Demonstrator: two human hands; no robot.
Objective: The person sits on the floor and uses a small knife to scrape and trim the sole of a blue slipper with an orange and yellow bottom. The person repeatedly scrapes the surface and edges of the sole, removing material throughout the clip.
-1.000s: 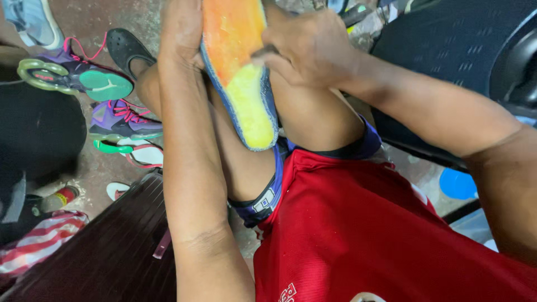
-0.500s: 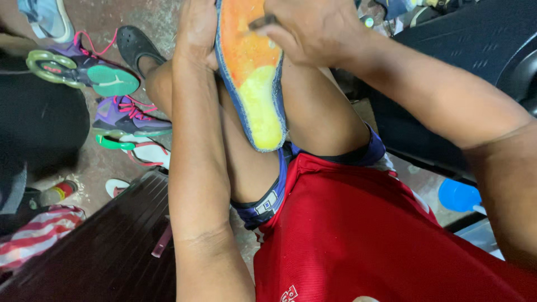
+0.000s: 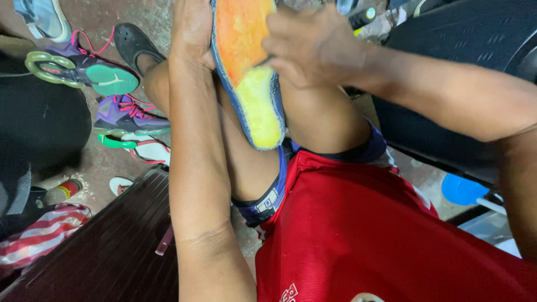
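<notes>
A shoe sole point(image 3: 251, 84), orange at the far end and yellow at the near end with a blue edge, rests upright between my knees. My left hand point(image 3: 192, 31) grips its left side near the top of the view. My right hand point(image 3: 313, 47) presses on the orange part from the right, fingers curled as if on a small tool that I cannot make out. I wear a red shirt and dark blue shorts.
Purple sneakers with green soles and pink laces point(image 3: 84, 70) point(image 3: 130, 117) lie on the concrete floor at left, next to a black clog point(image 3: 134, 42). A dark wooden surface point(image 3: 112, 246) sits at lower left, a black seat point(image 3: 464, 67) at right, a blue lid point(image 3: 461, 189) beyond.
The sole has shifted up and right in view, its top end now cut off by the frame. My right hand has moved down over the orange part.
</notes>
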